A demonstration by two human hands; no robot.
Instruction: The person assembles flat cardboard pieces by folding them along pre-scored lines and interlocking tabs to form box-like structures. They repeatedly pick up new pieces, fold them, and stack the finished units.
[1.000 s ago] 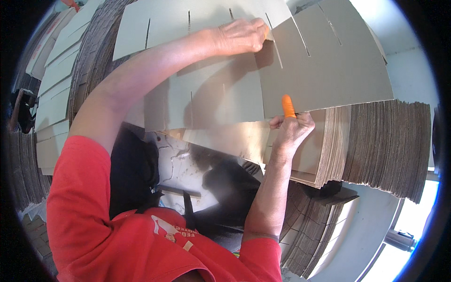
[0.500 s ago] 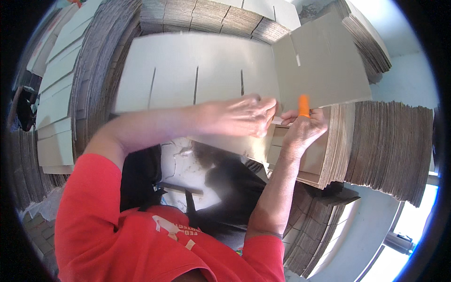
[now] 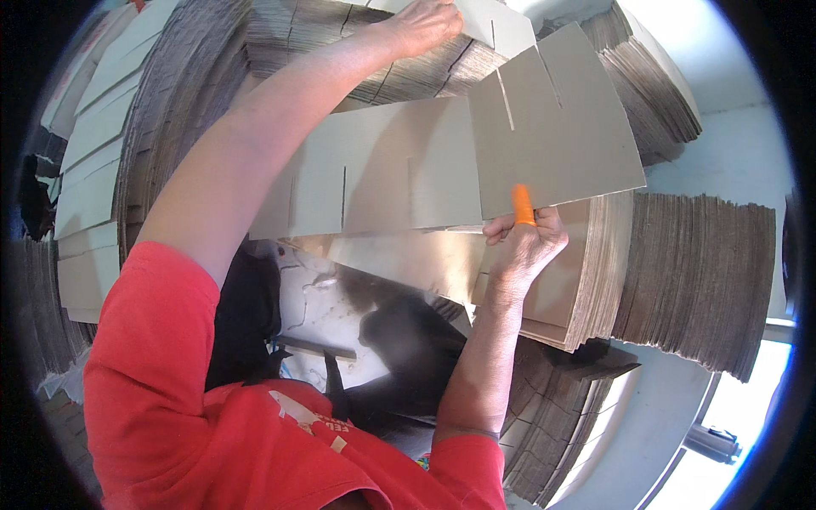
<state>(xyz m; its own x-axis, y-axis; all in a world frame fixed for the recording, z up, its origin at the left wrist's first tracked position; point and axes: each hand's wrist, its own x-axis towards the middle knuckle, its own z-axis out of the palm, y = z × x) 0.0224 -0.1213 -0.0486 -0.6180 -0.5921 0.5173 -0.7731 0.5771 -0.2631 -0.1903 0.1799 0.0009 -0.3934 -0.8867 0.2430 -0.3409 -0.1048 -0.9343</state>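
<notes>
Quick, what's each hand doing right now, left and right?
Left hand: reaching up, fingers closed on the edge of a cardboard sheet atop the stack.
Right hand: closed on a slotted cardboard sheet, orange finger cover on one finger.

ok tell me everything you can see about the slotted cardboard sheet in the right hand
The slotted cardboard sheet is flat, grey-brown board with two narrow slots cut in from its top edge. It tilts slightly, overlapping a longer slotted strip. The right hand, with an orange cover on one finger, pinches its lower edge. Stacked cardboard lies behind it.
</notes>
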